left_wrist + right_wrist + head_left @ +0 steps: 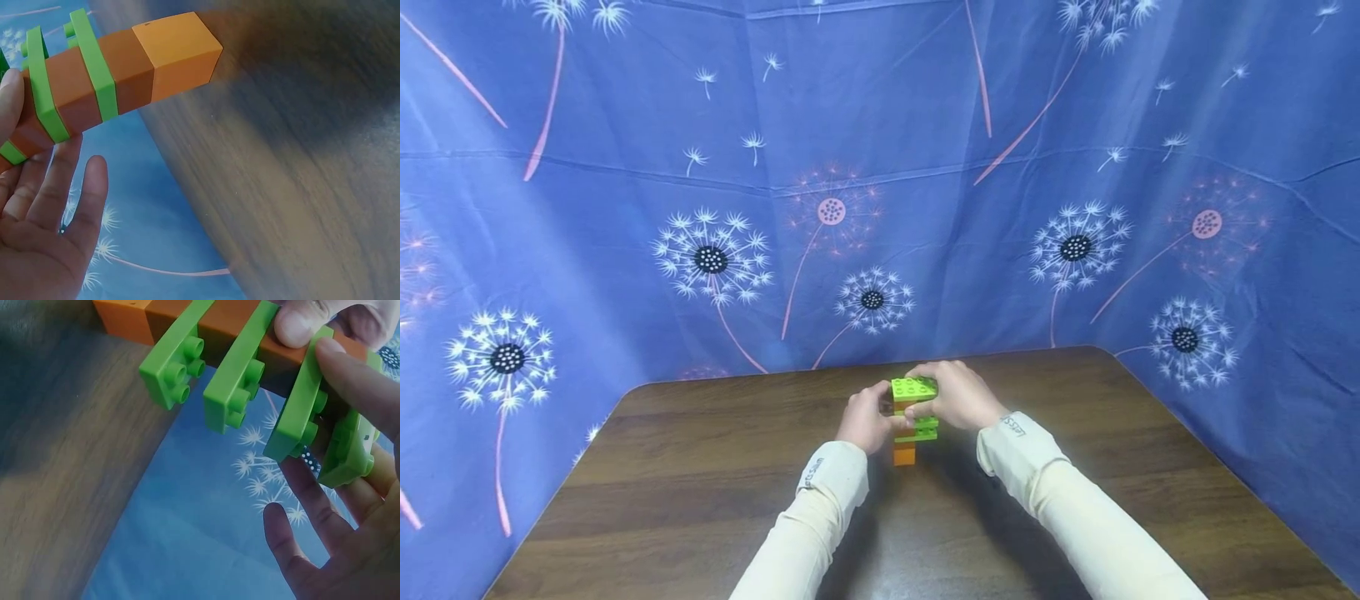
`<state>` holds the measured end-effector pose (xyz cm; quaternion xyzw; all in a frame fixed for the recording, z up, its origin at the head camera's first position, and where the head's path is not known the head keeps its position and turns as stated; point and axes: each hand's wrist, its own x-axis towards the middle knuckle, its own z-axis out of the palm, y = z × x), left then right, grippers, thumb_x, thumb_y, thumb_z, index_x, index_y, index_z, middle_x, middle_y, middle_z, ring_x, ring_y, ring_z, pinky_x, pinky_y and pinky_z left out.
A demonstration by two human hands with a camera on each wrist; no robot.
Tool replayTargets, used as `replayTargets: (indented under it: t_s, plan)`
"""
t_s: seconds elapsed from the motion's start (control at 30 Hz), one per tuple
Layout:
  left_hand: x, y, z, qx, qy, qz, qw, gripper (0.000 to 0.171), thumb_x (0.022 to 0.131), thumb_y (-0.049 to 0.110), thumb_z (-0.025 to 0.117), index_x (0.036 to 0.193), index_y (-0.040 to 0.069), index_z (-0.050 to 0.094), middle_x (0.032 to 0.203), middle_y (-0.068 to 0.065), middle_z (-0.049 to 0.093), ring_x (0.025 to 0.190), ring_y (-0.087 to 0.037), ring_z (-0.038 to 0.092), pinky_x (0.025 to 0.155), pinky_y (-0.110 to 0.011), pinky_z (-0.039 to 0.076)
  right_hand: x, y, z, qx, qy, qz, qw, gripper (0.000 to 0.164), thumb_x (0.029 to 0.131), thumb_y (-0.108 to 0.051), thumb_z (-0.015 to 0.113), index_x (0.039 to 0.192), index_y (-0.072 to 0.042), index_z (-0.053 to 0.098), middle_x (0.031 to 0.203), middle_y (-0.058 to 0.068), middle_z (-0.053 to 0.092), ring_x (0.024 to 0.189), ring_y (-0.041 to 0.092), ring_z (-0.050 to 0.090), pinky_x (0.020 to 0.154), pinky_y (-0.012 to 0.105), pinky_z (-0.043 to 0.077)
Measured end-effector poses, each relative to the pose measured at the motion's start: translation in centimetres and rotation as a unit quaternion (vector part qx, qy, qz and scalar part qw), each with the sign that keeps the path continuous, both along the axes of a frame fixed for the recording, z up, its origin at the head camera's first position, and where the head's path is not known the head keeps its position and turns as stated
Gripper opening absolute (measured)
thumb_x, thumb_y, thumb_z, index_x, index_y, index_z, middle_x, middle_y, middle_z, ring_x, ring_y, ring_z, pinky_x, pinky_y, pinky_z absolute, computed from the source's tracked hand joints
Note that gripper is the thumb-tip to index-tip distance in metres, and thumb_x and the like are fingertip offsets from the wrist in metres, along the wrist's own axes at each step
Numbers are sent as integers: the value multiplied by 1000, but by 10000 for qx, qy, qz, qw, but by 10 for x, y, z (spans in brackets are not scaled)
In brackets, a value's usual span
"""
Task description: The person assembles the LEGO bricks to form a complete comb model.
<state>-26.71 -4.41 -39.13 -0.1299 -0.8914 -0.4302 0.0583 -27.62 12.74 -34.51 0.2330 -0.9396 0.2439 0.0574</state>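
A tower of toy building bricks stands upright on the wooden table, with orange and brown-orange blocks [181, 53] alternating with flat green bricks [234, 375]. The green ones jut out to one side, round studs showing. My left hand [863, 422] grips the tower's upper part, its thumb on the near face and its fingers at the far side. At the upper end my right hand [964, 396] holds the top green brick [910, 388], fingers at its back edge and thumb lower down in front. The lowest orange block [904, 454] shows below both hands.
The brown table [715, 467] has rounded far corners. Behind and beside it hangs a blue cloth [925, 250] with a dandelion print, close to the table's far edge. Pale sleeves [1030, 467] cover both forearms.
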Motion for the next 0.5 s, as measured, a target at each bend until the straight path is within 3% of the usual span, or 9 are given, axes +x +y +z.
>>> replayTargets:
  t_s: [0.27, 0.5]
  plan:
    - [-3, -3, 3, 22, -97, 137, 9999, 40, 79, 5, 85, 115, 2, 68, 108, -16, 74, 102, -35, 71, 93, -48, 55, -5, -7, -2, 34, 79, 43, 10000, 51, 76, -21, 90, 122, -8, 71, 111, 6, 73, 100, 27, 67, 90, 46, 54]
    - [-5, 2, -3, 1, -127, -34, 9999, 46, 84, 6, 81, 124, 0, 60, 119, -22, 68, 108, -39, 66, 96, -53, 52, -2, -3, -9, 6, 379, 145, 9992, 49, 80, -20, 87, 122, -5, 69, 110, 7, 71, 99, 27, 65, 89, 47, 53]
